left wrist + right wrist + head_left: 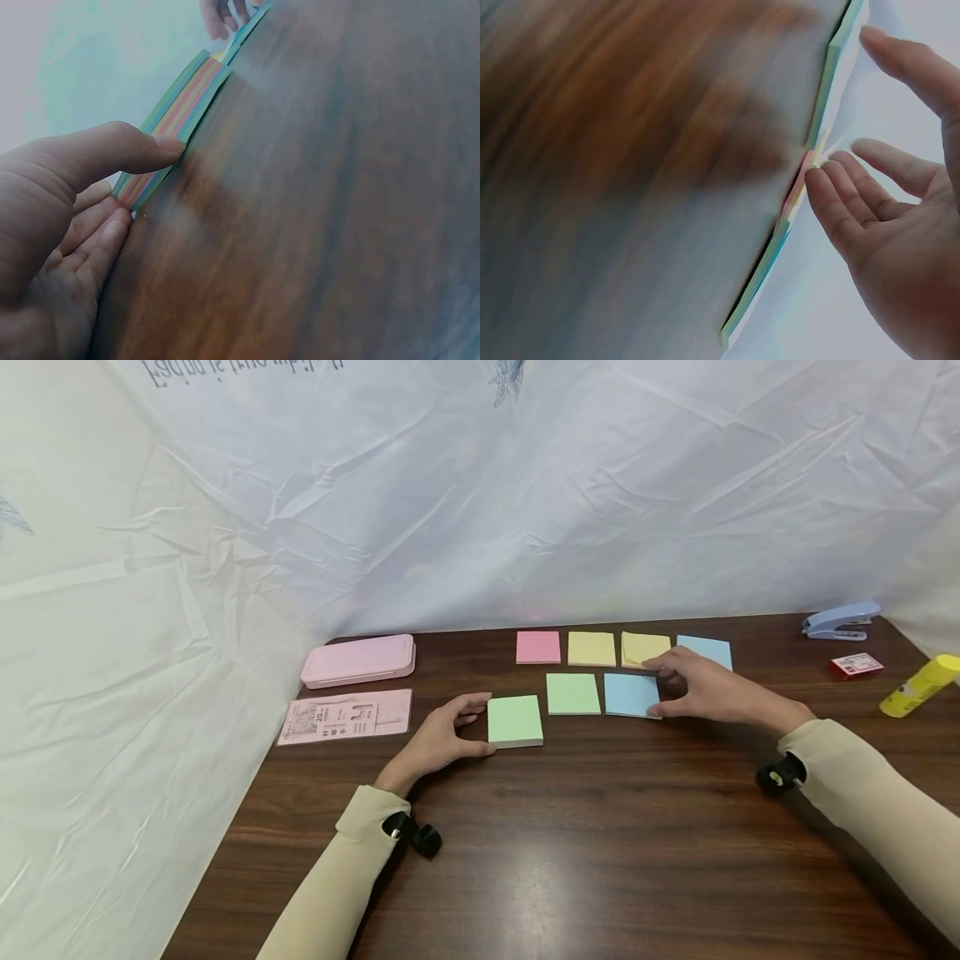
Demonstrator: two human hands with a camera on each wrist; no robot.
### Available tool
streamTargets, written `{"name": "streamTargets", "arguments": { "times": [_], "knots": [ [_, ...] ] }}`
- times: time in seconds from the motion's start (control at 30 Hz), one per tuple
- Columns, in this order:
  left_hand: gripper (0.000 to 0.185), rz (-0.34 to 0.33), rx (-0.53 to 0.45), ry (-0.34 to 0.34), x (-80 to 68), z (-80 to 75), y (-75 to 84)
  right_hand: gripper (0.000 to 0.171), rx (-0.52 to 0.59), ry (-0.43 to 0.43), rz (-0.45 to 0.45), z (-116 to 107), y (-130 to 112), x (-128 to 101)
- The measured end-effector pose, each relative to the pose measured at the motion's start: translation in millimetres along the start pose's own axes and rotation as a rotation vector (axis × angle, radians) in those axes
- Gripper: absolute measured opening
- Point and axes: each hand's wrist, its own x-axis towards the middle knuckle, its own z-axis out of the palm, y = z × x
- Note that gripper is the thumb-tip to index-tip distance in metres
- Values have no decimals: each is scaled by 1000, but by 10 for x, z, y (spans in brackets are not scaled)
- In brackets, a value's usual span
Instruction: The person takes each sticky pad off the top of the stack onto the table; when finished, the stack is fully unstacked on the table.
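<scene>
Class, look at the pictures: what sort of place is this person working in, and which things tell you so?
Probably a desk set up for stationery work: a dark wooden table bearing coloured sticky notes, a blue stapler and a yellow glue stick, with white sheeting behind.

— Open room? 
— Near half of the tabletop [570, 860], bare wood between both sleeves, passable from the front edge.

— Obstructions, far side? 
— Two rows of sticky notes [591, 649] mid-table; pink case [358, 660] and printed card [345, 717] far left; stapler [840, 622], small red box [856, 666], glue stick [919, 686] far right. White sheeting [225, 568] closes back and left.
</scene>
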Motion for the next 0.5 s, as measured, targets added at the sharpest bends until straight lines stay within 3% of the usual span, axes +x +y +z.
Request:
{"name": "streamTargets", "arguments": {
  "times": [0.17, 0.5],
  "knots": [
    [84, -1, 1, 1, -2, 5, 1, 76, 39, 37, -31, 30, -187, 67],
    [84, 0, 2, 4, -5, 2, 13, 72, 158, 18, -114, 261, -561, 343]
  ]
}}
